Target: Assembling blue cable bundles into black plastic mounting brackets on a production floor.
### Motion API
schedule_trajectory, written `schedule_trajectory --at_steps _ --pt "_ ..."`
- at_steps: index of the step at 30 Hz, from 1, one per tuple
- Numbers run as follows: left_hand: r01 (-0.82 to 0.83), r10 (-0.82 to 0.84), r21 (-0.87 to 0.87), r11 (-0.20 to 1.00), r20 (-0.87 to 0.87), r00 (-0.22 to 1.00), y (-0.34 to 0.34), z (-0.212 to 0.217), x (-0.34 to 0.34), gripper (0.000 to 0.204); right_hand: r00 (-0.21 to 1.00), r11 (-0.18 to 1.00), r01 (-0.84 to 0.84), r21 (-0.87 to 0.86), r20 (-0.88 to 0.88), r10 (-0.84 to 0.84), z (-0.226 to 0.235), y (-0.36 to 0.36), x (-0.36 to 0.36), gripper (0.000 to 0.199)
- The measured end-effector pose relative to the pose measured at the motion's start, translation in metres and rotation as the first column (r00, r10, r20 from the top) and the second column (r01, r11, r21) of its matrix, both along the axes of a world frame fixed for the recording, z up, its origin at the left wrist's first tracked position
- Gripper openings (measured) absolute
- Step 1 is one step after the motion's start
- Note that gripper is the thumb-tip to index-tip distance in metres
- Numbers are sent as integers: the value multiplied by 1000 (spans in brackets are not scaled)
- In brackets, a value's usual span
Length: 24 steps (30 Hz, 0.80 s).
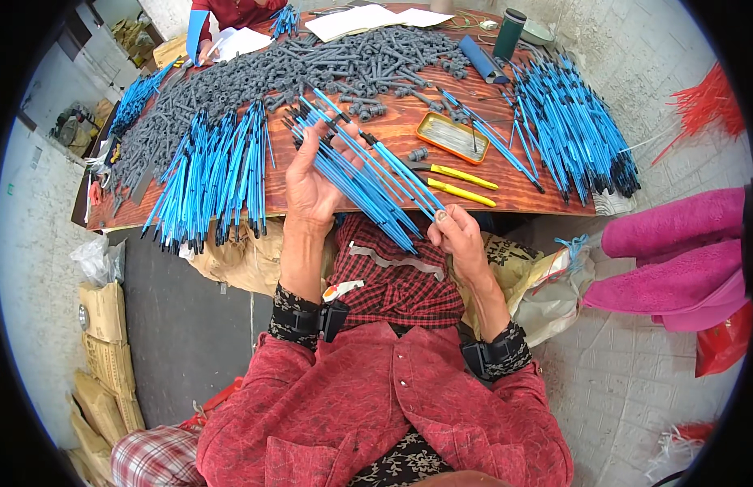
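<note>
My left hand [313, 180] is closed round a bundle of thin blue rods [356, 191] with black ends, held slanting above the table's front edge. Lower and to the right, my right hand [460, 235] pinches the near ends of a few blue rods [405, 174], which stand slightly apart from the bundle. Their far ends reach up past my left hand's fingers. Close by on the table lie pliers with yellow handles [461, 183] and an orange-rimmed tin [451, 136] holding fine pale pins or wires.
A large heap of grey ribbed plastic parts [311, 69] covers the table's far side. Blue rods stack at left [218, 174] and right [575, 134]. A green flask [509, 34] and open book [368, 22] stand behind. Across the table sits another person [238, 12].
</note>
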<state>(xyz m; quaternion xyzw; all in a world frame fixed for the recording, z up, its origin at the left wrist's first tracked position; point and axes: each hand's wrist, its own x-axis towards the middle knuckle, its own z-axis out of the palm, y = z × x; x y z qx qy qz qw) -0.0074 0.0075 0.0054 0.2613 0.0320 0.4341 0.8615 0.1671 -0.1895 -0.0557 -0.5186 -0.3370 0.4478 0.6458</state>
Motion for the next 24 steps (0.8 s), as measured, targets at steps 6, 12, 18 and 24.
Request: schedule_trajectory --at_steps 6,12,18,24 --pt "75 -76 -25 997 -73 994 3 -8 -5 37 980 980 -134 -149 -169 108 -20 0 1 22" --pt "66 -65 26 997 -57 996 9 -15 -5 37 997 998 67 9 -40 -67 -22 -7 -7 20" --pt "-10 22 64 998 -185 983 -1 -6 -1 42 956 980 147 131 234 -175 -35 -9 -13 17" --pt "-9 10 3 1000 -186 982 3 -10 1 44 962 966 161 200 186 -199 -31 -7 -13 18"
